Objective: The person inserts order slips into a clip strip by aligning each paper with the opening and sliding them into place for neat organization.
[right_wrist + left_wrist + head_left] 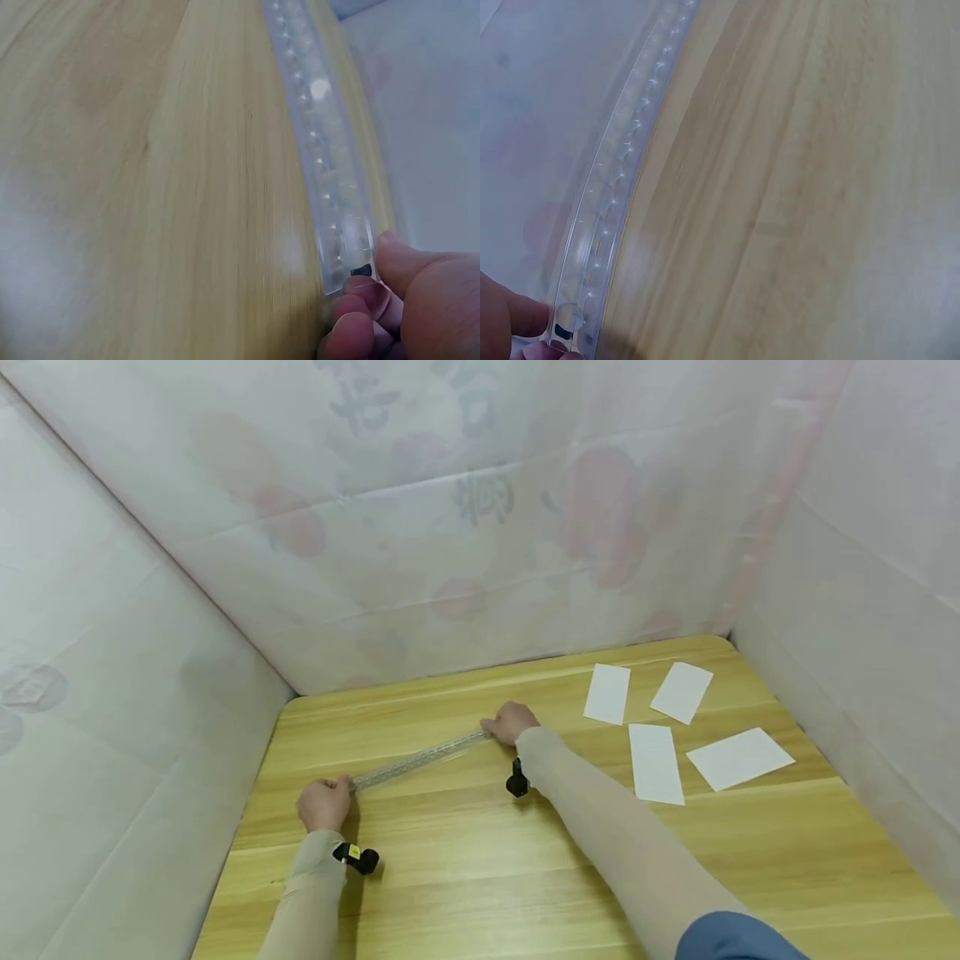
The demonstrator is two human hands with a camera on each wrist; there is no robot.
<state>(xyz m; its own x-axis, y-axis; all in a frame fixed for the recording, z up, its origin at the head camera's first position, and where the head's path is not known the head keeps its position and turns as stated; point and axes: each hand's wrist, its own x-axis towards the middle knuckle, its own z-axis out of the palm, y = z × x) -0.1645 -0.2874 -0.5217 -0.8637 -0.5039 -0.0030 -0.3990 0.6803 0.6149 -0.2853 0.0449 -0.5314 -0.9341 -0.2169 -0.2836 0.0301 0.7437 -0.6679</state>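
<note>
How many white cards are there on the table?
4, grouped on the right side of the table: a back-left card, a back-right card, a front-left card and a front-right card. The right arm might hide more.

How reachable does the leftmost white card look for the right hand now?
Probably yes: nothing stands between the right hand and the leftmost white card, though that hand may need to release the clear strip first.

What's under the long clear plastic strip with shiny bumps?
Yellow wood-grain tabletop shows beneath the clear plastic strip. Whatever lies under its two pinched ends can't be seen: the bare left hand and bare right hand cover those spots.
</note>
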